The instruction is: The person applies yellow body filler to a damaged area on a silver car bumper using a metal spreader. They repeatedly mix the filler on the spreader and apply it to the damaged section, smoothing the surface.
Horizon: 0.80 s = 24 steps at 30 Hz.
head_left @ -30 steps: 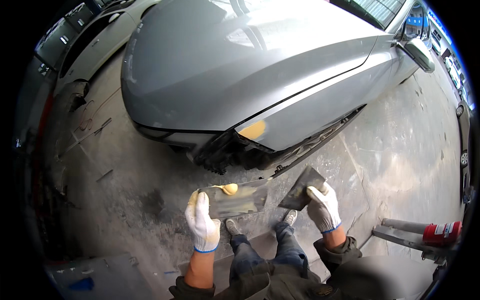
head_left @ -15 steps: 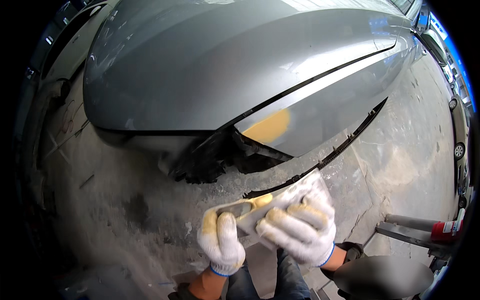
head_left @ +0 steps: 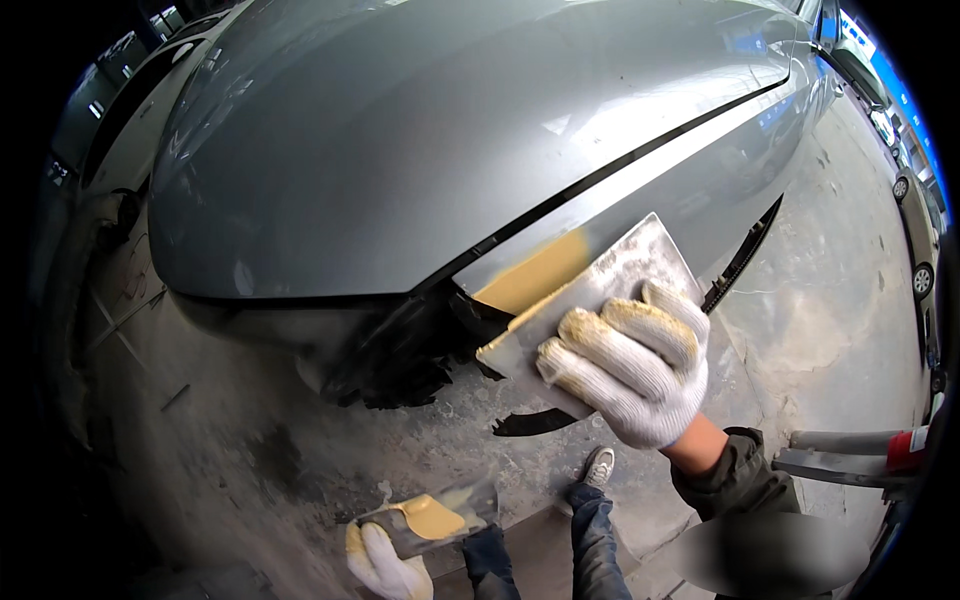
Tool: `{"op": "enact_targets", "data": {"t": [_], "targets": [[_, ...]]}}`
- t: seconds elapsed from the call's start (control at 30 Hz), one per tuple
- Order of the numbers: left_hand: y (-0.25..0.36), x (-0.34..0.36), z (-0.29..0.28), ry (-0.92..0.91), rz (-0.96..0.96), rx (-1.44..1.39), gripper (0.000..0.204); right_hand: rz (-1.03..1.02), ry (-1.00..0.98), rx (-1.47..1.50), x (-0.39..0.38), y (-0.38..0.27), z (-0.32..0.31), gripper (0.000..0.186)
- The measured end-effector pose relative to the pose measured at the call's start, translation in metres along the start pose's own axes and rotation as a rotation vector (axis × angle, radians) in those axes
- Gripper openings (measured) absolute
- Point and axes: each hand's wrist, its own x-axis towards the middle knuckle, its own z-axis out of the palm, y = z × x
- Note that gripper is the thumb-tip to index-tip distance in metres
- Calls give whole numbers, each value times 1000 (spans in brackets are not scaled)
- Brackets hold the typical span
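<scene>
My right hand (head_left: 640,375), in a white knit glove stained yellow, grips a wide, flat, greyish putty spreader (head_left: 650,262). Yellow putty lines the spreader's long edge, which lies over or just beside the yellow putty patch (head_left: 535,272) at the front corner of the grey car's fender (head_left: 690,215); I cannot tell whether it touches. Low in the view, my gloved left hand (head_left: 388,568) holds a flat putty board (head_left: 478,500) carrying a lump of yellow putty (head_left: 438,517). The spreader hides part of the fender's lower edge.
The grey hood (head_left: 400,170) fills the upper view. Below its front edge, dark inner parts (head_left: 390,360) lie exposed. A thin black trim strip (head_left: 745,255) runs beside the fender. A stand with a red part (head_left: 905,450) is at right. Other cars (head_left: 920,240) stand beyond.
My hands have parted. The right has carried the spreader up and forward to the fender patch; the left has dropped lower and leftward with the putty board. The view has shifted slightly.
</scene>
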Motion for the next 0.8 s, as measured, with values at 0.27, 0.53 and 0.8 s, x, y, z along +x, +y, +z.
{"op": "enact_targets", "data": {"t": [0.27,0.53,0.8], "targets": [[-16,-13,4,-142,-84,-155,45,22,180,-45,6,-3,38,47],[-15,-12,7,-187,-98,-187,47,3,145,-42,-9,-6,47,43],[-22,-10,11,-183,-86,-218,48,25,132,-53,7,-7,38,39]]}}
